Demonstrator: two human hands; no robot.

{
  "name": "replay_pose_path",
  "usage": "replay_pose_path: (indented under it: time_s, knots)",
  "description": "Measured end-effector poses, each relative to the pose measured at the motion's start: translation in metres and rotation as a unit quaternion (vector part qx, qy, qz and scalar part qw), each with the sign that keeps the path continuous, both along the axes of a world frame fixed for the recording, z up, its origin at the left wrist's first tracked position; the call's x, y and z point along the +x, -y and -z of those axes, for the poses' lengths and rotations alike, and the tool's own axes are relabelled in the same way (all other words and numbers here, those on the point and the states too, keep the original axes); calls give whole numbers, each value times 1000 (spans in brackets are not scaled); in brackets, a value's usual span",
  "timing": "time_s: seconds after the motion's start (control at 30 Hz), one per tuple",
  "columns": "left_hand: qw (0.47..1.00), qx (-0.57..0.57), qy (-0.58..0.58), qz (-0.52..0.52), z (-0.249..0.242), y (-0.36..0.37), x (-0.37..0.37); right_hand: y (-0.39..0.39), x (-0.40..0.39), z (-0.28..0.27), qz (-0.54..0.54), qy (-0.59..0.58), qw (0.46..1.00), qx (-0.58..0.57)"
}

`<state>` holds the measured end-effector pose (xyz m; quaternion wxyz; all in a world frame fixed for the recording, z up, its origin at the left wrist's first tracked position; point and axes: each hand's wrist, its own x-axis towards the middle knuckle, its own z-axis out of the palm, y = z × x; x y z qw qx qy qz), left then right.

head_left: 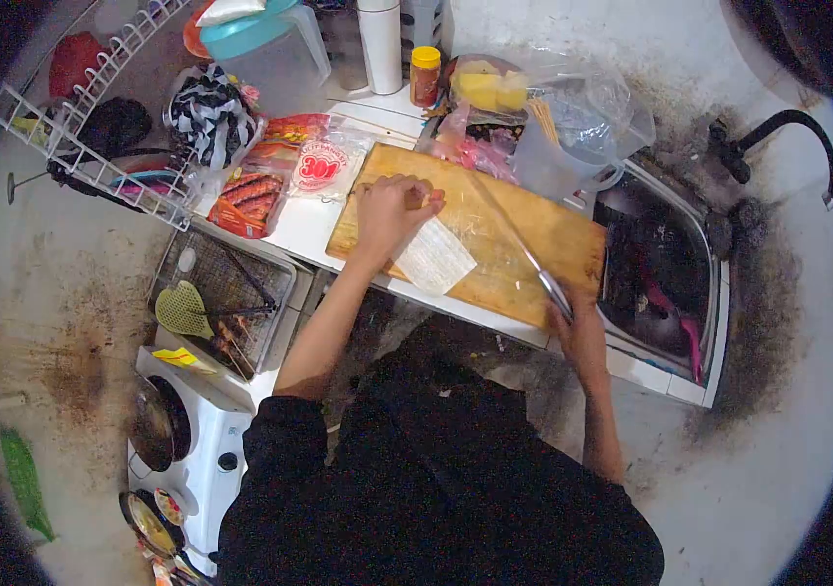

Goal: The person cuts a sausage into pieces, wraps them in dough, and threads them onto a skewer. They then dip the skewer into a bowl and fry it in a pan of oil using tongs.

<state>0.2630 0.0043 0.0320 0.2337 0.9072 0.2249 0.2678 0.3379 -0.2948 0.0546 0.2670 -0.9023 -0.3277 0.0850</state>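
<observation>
1. On the wooden cutting board (524, 256), the left hand (389, 213) lies with fingers curled, pressing a small food piece at its fingertips; what it is I cannot tell.
2. Just below these fingers lies a pale wrapper (434, 257), touching the hand.
3. The right hand (578, 322) closes around the knife (519, 244) handle; its blade points toward the left fingers.
4. Beyond the left fingers lie sausage packets (250, 198).
</observation>
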Motion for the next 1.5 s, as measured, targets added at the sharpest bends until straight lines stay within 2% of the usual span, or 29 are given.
replay_pose_path:
  time_s: [0.07, 0.13, 0.2, 0.3, 0.33, 0.4, 0.47, 0.5, 0.57, 0.67, 0.8, 1.33, 1.5]
  knots:
    - [999, 30, 13, -1, -2, 1, 2, 2, 3, 22, -49, 56, 996, 52]
    - [998, 59, 22, 1, 1, -1, 2, -4, 2, 23, -61, 59, 994, 66]
    - [998, -40, 47, -15, 4, 0, 5, -10, 0, 20, -71, 64, 992, 77]
    - [998, -56, 38, 0, -6, 3, -2, -16, -6, 8, -102, 72, 989, 77]
    - [998, -58, 37, -4, -3, 2, -2, -17, -9, 6, -91, 37, 993, 67]
    - [1000, 13, 25, -8, 1, -1, -3, -19, -12, 6, -81, -1, 995, 57]
    - [999, 14, 26, -12, -1, 0, -6, -20, -13, 7, -100, -39, 989, 101]
    - [999, 16, 30, -14, -2, 1, -6, -19, -13, 8, -100, -41, 989, 100]
    - [999, 15, 46, -13, 1, 0, -5, -18, -14, 10, -111, 34, 991, 70]
    - [998, 17, 66, -10, 2, -1, -4, -22, -18, 3, -94, -4, 993, 70]
    - [998, 34, 60, -6, 3, -3, -4, -22, -17, 5, -108, 22, 990, 84]
    - [998, 16, 51, 11, 0, -4, -4, -25, -28, -2, -84, -27, 994, 59]
    - [995, 46, 88, 9, 3, -4, -3, -29, -33, -7, -66, -21, 995, 72]
